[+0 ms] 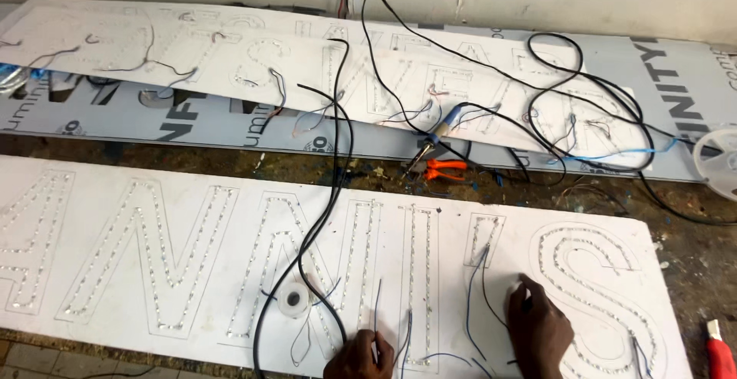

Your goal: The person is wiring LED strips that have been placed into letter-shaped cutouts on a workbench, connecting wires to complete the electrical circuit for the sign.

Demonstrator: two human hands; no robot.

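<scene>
Left hand (359, 356): resting at the bottom edge of the near white sign panel (230, 195), fingers curling round a thin dark wire (377, 306) that is rising straight up from the knuckles; pinching it, as far as the view is showing.
Right hand (540, 325): lying flat-ish on the same panel, fingertips (522, 291) pressing down beside another thin wire (470, 294); closing on something small or merely touching, cannot tell.
Thin wires: trailing over the panel between the two hands, one running up to the narrow slanted letter outline (484, 237) lined with small LEDs.
Curved letter outline (595, 287): sitting just right of the right hand, also studded with LED dots.
Tape roll (292, 300): lying on the panel left of the left hand, near a thick black cable (326, 218) looping down across the panel.
Far sign panel (307, 57): lying farther back, tangled with black and blue wires.
Soldering iron (434, 137): resting with its blue handle on the far panel, tip pointing toward the workbench gap.
Orange-handled pliers (444, 169): lying on the dark bench between the two panels.
White reel (719, 160): sitting at the right edge.
Red-handled tool (720, 356): showing in the bottom right corner, well apart from both hands.
</scene>
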